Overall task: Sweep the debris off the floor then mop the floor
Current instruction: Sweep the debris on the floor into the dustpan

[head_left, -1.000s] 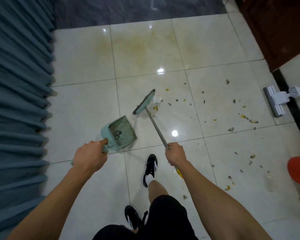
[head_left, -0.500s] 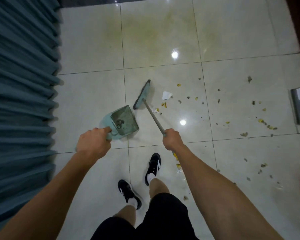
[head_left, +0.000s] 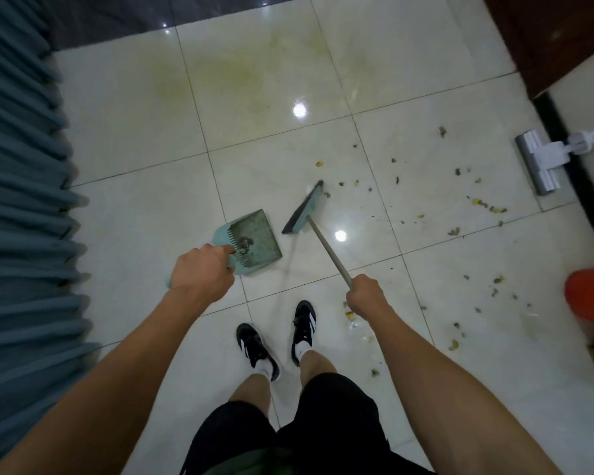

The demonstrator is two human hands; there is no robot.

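Two hands share the work as we look down on a pale tiled floor: our left hand has its fingers curled round the handle of a light green dustpan, while our right hand grips the thin shaft of a broom, fingers wrapped tight about it. We see the dustpan's pan low by the floor just ahead of our left hand, its open mouth facing the broom, with a small dark clump lying inside near the comb teeth; whether the pan touches the tiles we cannot tell. We see the broom's green head just beside the pan, to its right, dark bristles turned toward the pan. Scattered debris, yellow and dark flecks, lies across the tiles to the right of the broom head, and more lies near our right foot. We stand in black shoes with white stripes and black shorts, feet a little apart behind both tools. At right, a white flat mop rests with its head on the floor against a dark baseboard. Folds of blue-grey curtain fill the left edge, and a red object, cut off by the frame, sits at far right.
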